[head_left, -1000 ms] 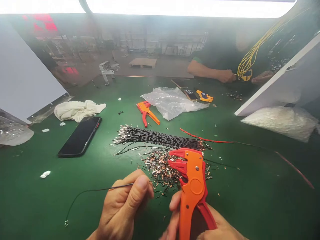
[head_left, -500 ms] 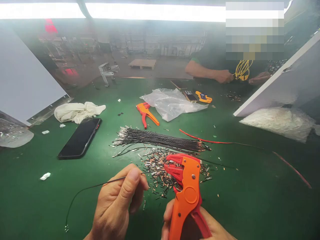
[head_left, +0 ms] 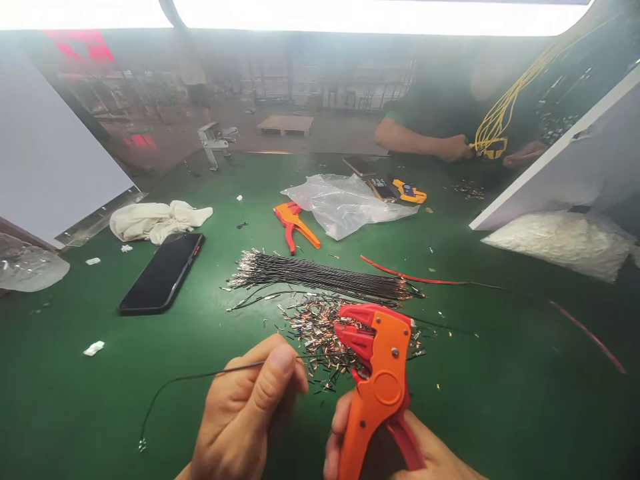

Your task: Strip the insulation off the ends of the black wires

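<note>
My left hand is closed, pinching a thin black wire between thumb and fingers. The wire's long tail curves down to the left and ends in a small metal terminal. Its other end points right, toward the wire stripper's jaws; I cannot tell exactly where its tip stops against the scraps behind. An orange and red wire stripper stands upright in my right hand, its handles gripped and its red jaws apart, facing left. Behind the jaws lies a pile of wire scraps and copper bits. Beyond it lies a bundle of black wires.
A second wire stripper, a clear plastic bag and a yellow tool lie farther back. At left are a phone and a white cloth. Across the table a co-worker's hands hold yellow wires.
Both my hands have shifted slightly right. The wire's right end, formerly level with the lower jaw, now sits lower relative to the jaws. The co-worker's yellow wires now stretch up to the right.
</note>
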A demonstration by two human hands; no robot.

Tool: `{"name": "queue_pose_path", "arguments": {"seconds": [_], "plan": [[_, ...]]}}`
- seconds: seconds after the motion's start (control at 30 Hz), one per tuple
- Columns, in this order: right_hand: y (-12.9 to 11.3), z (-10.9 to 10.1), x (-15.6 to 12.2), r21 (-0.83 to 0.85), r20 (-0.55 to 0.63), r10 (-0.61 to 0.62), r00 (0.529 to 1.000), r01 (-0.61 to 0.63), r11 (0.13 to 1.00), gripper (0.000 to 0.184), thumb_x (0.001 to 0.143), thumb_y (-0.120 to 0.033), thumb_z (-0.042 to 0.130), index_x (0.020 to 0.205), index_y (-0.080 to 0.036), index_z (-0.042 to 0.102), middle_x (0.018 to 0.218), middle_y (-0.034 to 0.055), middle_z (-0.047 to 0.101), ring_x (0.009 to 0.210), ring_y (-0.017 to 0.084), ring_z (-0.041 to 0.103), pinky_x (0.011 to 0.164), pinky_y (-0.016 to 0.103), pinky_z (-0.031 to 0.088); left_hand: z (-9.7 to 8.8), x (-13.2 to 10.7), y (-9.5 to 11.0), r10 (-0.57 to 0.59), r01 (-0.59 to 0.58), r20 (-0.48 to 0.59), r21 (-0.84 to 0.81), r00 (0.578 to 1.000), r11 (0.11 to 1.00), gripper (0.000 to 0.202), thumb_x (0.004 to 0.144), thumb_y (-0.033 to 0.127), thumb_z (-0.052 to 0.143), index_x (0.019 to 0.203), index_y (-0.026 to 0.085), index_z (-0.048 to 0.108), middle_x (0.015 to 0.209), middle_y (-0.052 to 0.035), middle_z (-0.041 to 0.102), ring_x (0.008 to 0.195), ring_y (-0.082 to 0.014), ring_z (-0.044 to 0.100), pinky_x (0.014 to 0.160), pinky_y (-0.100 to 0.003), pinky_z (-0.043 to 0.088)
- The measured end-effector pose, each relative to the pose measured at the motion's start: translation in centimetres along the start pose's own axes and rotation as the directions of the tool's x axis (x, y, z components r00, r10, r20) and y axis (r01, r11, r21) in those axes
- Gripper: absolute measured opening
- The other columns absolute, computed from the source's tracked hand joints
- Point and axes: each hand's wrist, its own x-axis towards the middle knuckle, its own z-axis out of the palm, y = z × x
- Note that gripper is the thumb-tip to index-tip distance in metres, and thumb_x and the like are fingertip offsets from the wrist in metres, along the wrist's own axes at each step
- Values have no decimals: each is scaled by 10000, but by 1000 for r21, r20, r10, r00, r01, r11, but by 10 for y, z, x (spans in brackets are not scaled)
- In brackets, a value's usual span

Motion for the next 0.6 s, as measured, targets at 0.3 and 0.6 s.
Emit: {"name": "queue_pose_path", "arguments": {"seconds": [0.3, 0.6], "plan": [[2, 5, -1, -6, -33, -6, 999, 6, 1000, 383, 759, -87, 779, 1100, -213, 661, 983, 65, 808, 793, 124, 720, 712, 221, 504, 12, -6, -6, 301, -303, 43, 240, 952, 922, 567, 896, 611, 633, 521, 186, 638, 518, -3, 494, 491, -120, 437, 529, -274, 352], [-15, 6, -1, -212, 196, 57, 979, -14, 977, 285, 924, -353, 714, 1134, -169, 661, 1145, 79, 719, 1004, 255, 698, 892, 473, 574, -14, 11, 9, 90, -90, 2, 34, 996, 995, 511, 854, 579, 704, 547, 174, 651, 526, 16, 457, 483, -103, 399, 437, -219, 329]]}}
